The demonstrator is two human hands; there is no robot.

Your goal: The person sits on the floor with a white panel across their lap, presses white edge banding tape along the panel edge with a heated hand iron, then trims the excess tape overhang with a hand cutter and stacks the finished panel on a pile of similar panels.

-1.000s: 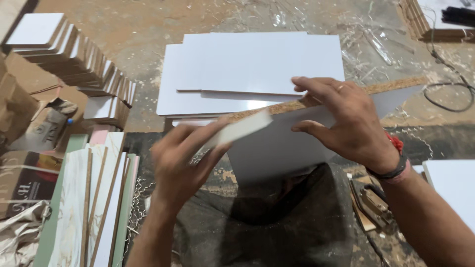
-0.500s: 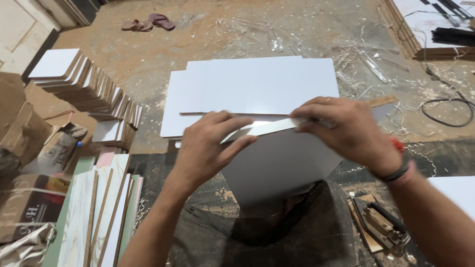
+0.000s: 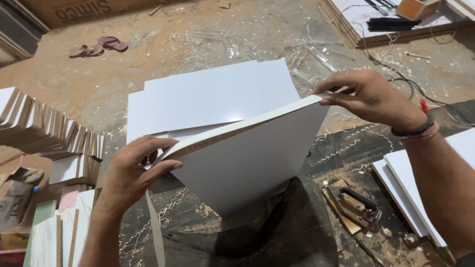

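We stand a white board (image 3: 257, 163) on edge over the floor's 2 flat white panels (image 3: 213, 96). Our left hand (image 3: 133, 165) pinches its near-left corner; our right hand (image 3: 368, 96), fingers curled, grips the top-right edge.

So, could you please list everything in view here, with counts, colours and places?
held panel: one, white faces with a brown core edge, standing tilted between both hands
flat panels: a few stacked, white, on the floor behind the held panel
leaning panels: a row, white with brown edges, far left
panels at right: two or so, white, lower right
sandals: a pair, pinkish brown, upper left floor
metal tool: one, brass and dark, on the floor at lower right
cable: one, dark, upper right floor
edge strip: one, pale, hanging below the left hand
left hand: grips the panel's left top corner
right hand: pinches the right top corner, wristbands on the wrist
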